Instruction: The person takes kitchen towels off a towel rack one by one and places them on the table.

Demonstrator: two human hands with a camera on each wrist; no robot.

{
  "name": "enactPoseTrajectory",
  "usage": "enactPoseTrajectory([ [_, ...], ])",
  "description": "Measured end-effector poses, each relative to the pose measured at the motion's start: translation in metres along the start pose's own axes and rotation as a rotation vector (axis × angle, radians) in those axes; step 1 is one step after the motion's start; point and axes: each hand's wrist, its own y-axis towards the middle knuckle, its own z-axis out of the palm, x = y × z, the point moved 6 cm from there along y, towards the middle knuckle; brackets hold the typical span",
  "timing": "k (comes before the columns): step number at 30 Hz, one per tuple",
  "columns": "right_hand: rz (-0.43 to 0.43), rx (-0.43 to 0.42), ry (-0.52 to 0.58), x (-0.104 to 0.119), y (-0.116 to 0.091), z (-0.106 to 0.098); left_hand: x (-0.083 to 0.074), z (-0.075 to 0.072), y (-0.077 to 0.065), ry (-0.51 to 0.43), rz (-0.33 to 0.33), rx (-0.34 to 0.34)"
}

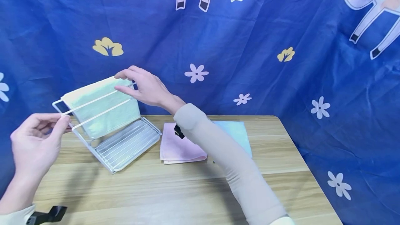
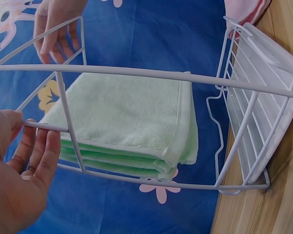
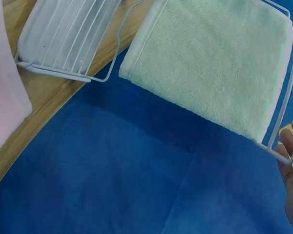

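Note:
A white wire rack (image 2: 136,71) stands at the left of the table, with a shallow white tray (image 1: 129,143) in its low part. Folded pale green towels (image 2: 127,109) are stacked inside its raised part, layers showing at their edges. My left hand (image 1: 39,140) grips a short side wire of the rack between thumb and fingers. At the rack's far upper corner, my right hand (image 1: 145,86) reaches over the wire, thumb and fingers spread apart. In the right wrist view, a corner of the frame lies right beside the right fingers (image 3: 286,146).
Right of the rack lies a folded pink cloth (image 1: 178,147). A light blue cloth (image 1: 239,134) lies beyond it, partly hidden by the right sleeve (image 1: 229,155). A blue printed curtain (image 1: 218,51) hangs behind the wooden table (image 1: 150,197).

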Motion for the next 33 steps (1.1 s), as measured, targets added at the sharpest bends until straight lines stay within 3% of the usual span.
enactPoseTrajectory([
  [4, 0.027, 0.042, -0.026, 0.005, 0.011, 0.005, -0.002, -0.001, -0.003, -0.013, -0.002, -0.006],
  [10, 0.08, 0.122, -0.08, 0.013, 0.026, 0.011, -0.004, -0.003, -0.005, -0.151, -0.02, -0.017],
  [16, 0.076, 0.211, -0.193, 0.021, 0.037, 0.018, -0.006, -0.004, -0.009, -0.052, -0.01, -0.023],
  [21, 0.064, 0.249, -0.259, 0.022, 0.04, 0.022, -0.004, -0.002, -0.01, -0.119, -0.026, -0.021],
  [25, 0.077, 0.269, -0.298, 0.021, 0.044, 0.024, -0.003, -0.001, -0.009, -0.071, -0.022, -0.022],
  [33, 0.127, 0.313, -0.256, 0.018, 0.054, 0.031, 0.0, 0.0, -0.006, -0.01, -0.014, -0.023],
])
